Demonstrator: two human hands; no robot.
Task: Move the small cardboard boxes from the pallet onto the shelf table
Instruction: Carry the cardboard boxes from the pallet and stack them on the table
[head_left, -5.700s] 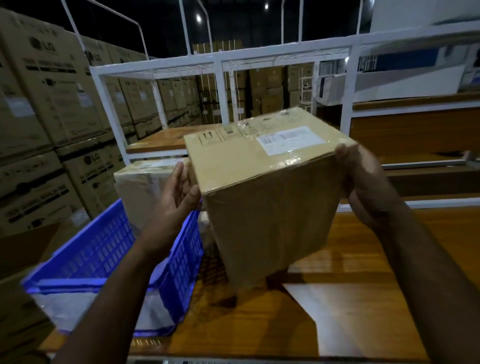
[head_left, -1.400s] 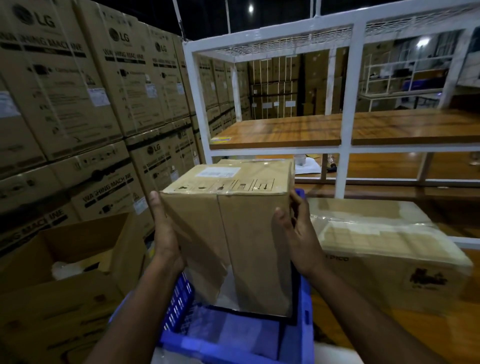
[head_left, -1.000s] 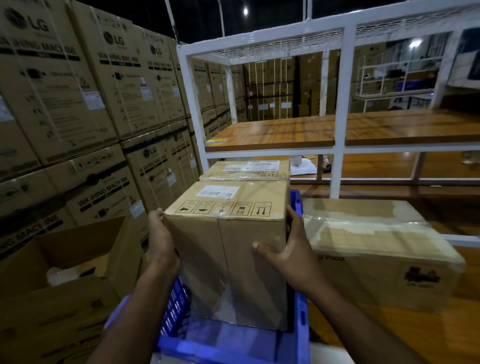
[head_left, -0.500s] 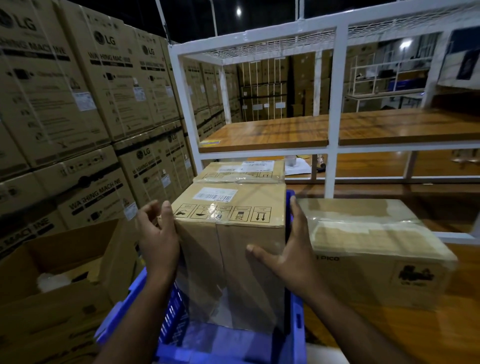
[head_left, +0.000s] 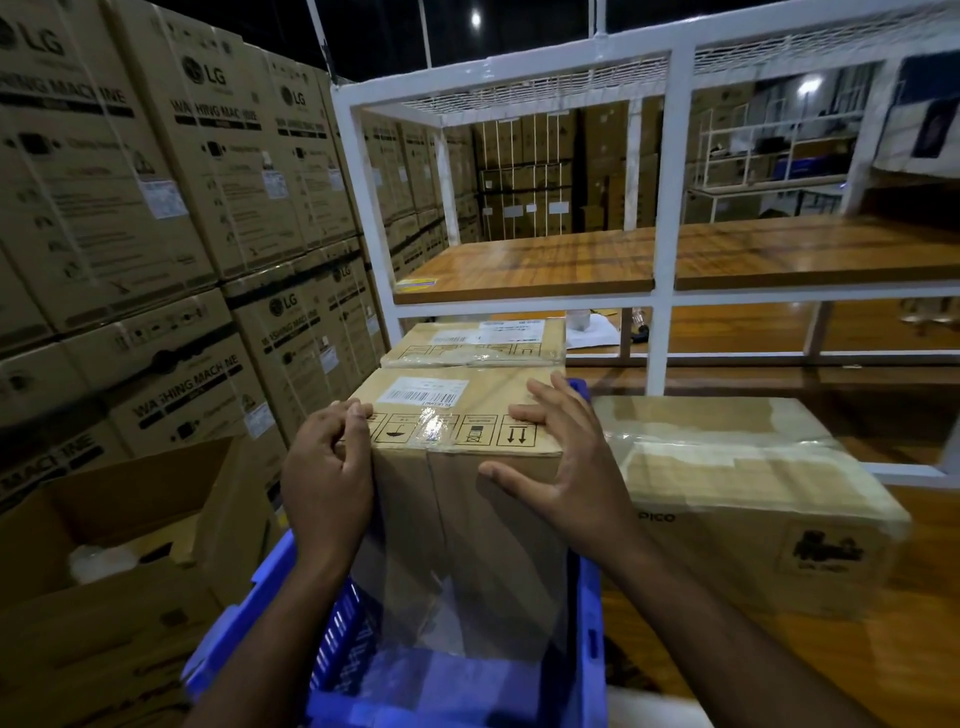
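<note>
Tall tape-sealed cardboard box (head_left: 467, 499), barcode label, upright in blue crate (head_left: 589, 613)

Stacked big cartons (head_left: 156, 171) at 9–10 o'clock: "LG" logo + "WASHING MACHINE" in dark print, repeated on each face; small stickers on them too blurred to read. Near box (head_left: 457, 415) at ctr: white barcode label, digits unreadable, plus row of handling pictograms incl. umbrella & two up-arrows; box behind it (head_left: 478, 343) has white label, text illegible. Wrapped carton (head_left: 737, 499) at 3–4 o'clock: "PICO" on front edge, dark logo at its right end unreadable.
</note>
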